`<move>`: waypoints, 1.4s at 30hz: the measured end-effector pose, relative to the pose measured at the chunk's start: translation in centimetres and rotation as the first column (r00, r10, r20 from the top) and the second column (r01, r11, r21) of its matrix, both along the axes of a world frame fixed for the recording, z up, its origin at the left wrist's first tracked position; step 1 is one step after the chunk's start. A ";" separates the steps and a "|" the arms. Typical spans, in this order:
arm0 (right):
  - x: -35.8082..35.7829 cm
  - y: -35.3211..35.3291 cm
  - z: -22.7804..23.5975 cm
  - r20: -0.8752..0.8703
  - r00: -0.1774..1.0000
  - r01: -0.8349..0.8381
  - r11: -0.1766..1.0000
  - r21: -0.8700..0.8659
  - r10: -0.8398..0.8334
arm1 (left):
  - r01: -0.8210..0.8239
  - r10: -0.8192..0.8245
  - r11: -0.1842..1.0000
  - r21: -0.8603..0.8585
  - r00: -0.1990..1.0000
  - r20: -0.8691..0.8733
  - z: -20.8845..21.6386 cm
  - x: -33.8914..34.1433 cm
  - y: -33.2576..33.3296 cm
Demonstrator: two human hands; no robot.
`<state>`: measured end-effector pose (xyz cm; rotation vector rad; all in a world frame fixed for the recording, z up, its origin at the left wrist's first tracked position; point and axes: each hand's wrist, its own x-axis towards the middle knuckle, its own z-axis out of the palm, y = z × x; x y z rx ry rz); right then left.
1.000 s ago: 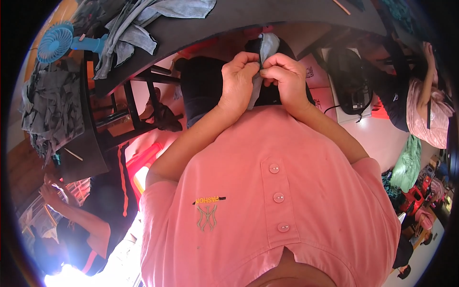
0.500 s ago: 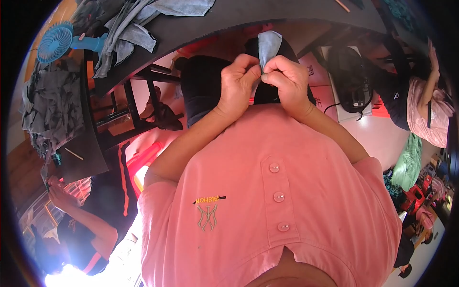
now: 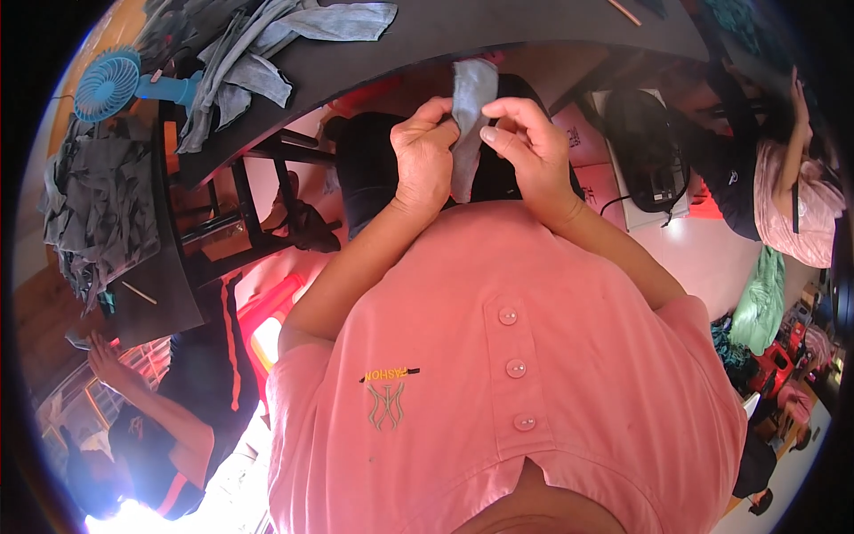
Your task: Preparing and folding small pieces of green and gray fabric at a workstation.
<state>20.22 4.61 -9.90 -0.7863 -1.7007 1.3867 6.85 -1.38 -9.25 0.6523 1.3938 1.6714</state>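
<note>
A narrow grey-blue strip of fabric [image 3: 472,93] hangs between my hands, above my lap. My left hand [image 3: 423,153] is closed on its left edge, thumb and fingers pinching the cloth. On the other side, my right hand [image 3: 532,149] has its thumb and forefinger apart, with the fingertips right beside the strip's right edge. Whether those tips touch the cloth I cannot tell. The strip's upper end stands wide above my fingers, and its lower part narrows toward my shirt.
The dark table [image 3: 427,40] curves across ahead, bearing grey fabric strips [image 3: 258,58] and a blue fan [image 3: 111,84]. A heap of grey cloth pieces [image 3: 102,196] lies at left. Co-workers sit at left [image 3: 151,418] and right [image 3: 796,196]. A black backpack [image 3: 645,151] stands right.
The strip, bunched between both hands before, is now spread out lengthwise. My right finger and thumb have parted, and my left hand has shifted slightly left.
</note>
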 end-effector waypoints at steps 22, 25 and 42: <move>0.3 0.1 0.0 -0.052 0.988 -0.153 0.963 -0.224 0.145 | 0.136 -0.091 0.989 0.051 0.855 -0.511 -1.7 -0.6 -1.1; 0.2 0.2 0.5 -0.050 0.984 -0.179 0.956 -0.232 0.172 | 0.126 -0.065 0.988 0.092 0.868 -0.493 -1.8 -0.2 -1.0; 0.5 -0.3 0.9 -0.013 0.980 -0.195 0.943 -0.270 0.199 | -0.003 0.014 0.988 0.156 0.998 -0.069 -2.5 -0.1 -0.1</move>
